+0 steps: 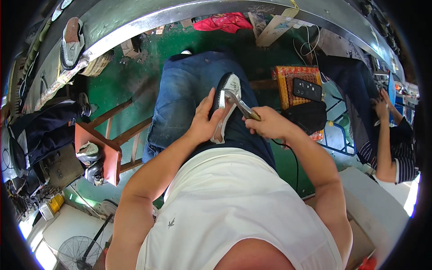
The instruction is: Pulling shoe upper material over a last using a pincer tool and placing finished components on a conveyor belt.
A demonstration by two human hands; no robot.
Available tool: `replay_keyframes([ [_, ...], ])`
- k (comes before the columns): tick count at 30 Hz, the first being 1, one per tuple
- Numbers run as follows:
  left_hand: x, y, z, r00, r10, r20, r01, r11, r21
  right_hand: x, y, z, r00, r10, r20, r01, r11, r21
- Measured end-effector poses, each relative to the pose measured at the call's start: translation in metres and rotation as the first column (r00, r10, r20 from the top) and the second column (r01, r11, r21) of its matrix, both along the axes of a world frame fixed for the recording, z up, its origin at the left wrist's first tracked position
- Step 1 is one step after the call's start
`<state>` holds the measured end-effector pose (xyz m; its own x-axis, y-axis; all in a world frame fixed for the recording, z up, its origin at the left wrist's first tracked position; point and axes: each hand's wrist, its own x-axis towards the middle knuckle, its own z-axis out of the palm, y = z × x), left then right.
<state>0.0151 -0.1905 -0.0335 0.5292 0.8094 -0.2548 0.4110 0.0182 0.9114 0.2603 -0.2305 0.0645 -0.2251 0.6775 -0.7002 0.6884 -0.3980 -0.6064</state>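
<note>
An unfinished shoe [232,84] lies across my lap, toe pointing away from me. Its underside shows whitish with a brownish middle and a dark edge round the toe. My left hand [204,118] grips its left side, thumb over the underside and fingers along the outer edge. In my right hand [268,124] are metal pliers [245,108], held by the handles. Their curved jaws reach onto the middle of the shoe, near my left thumb. Whether the jaws pinch any material is too small to tell.
A metal-edged bench [148,19] curves across the front, with a similar shoe [72,44] at its left. A wooden stool [96,146] stands left. On my right, a beaded seat [283,85] bears a phone [307,89] and a black pouch [307,116]. Another person [391,130] sits far right.
</note>
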Motion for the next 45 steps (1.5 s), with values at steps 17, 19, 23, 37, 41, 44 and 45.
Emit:
replay_keyframes([
  [17,0.022,-0.005,0.046,0.803,-0.207,-0.558,0.391,0.891,0.231,0.006,-0.001,-0.051,0.958,-0.220,-0.183,0.247,0.959,0.139],
  [19,0.015,-0.006,0.043,0.824,-0.116,-0.555,0.107,0.993,-0.049,0.000,0.017,-0.018,0.967,-0.214,-0.139,0.221,0.975,0.035],
  [23,0.013,0.001,0.051,0.856,-0.145,-0.497,0.162,0.987,-0.009,-0.009,-0.012,-0.013,0.978,0.105,0.182,-0.180,0.865,0.468],
  [37,-0.046,0.218,0.202,0.706,0.411,0.576,-0.129,0.875,-0.467,0.082,0.124,0.086,0.949,-0.295,-0.113,0.299,0.729,0.616],
  [41,-0.012,0.436,0.251,0.960,0.232,0.156,-0.264,0.938,0.227,0.096,0.223,0.081,0.934,-0.251,0.255,-0.155,0.358,0.921],
  [44,0.018,0.547,0.247,0.542,0.585,-0.603,0.240,0.579,0.779,0.097,0.296,0.067,0.868,-0.166,0.468,-0.429,0.225,0.875],
  [45,0.016,0.578,0.227,0.254,0.737,-0.626,0.559,0.416,0.717,0.095,0.311,0.063,0.867,-0.175,0.466,-0.425,0.229,0.876],
])
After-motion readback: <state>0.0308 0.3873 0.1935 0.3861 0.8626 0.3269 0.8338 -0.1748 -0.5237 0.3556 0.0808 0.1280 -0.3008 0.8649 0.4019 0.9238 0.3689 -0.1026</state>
